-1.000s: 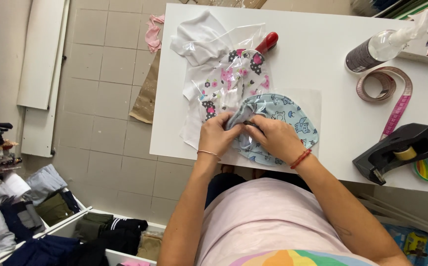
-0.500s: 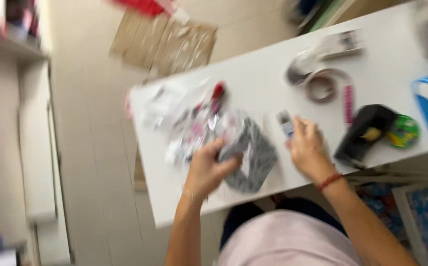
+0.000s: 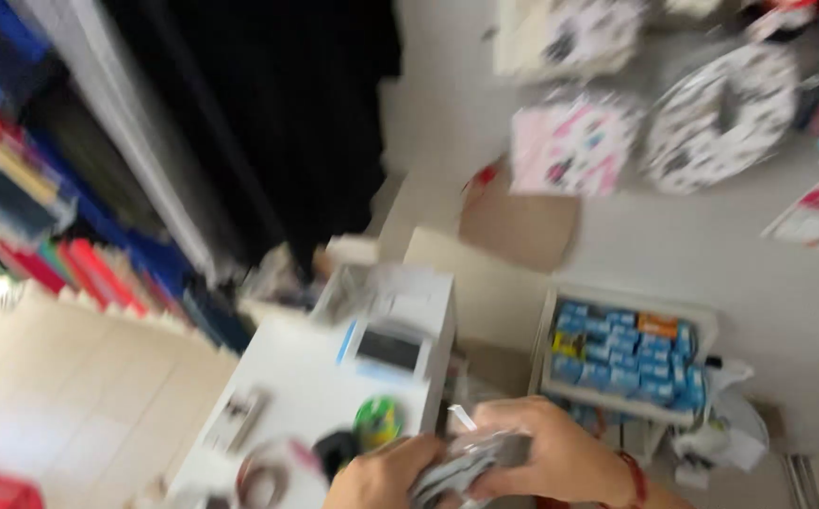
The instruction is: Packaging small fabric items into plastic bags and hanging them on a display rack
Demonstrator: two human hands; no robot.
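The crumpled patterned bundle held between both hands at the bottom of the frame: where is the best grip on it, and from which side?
Probably across the middle of the bundle, from both ends, as the left hand and right hand hold it now. It looks soft and bunched, so a pinch at one edge might let it unfold. Blur hides any finer detail.

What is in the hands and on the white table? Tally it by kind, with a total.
hands: 2, left hand and right hand
grey patterned bundle, held by both: 1
tape roll: 1
black tape dispenser: 1
green disc: 1
white device with dark screen: 1
Total: 7; blur may hide more.
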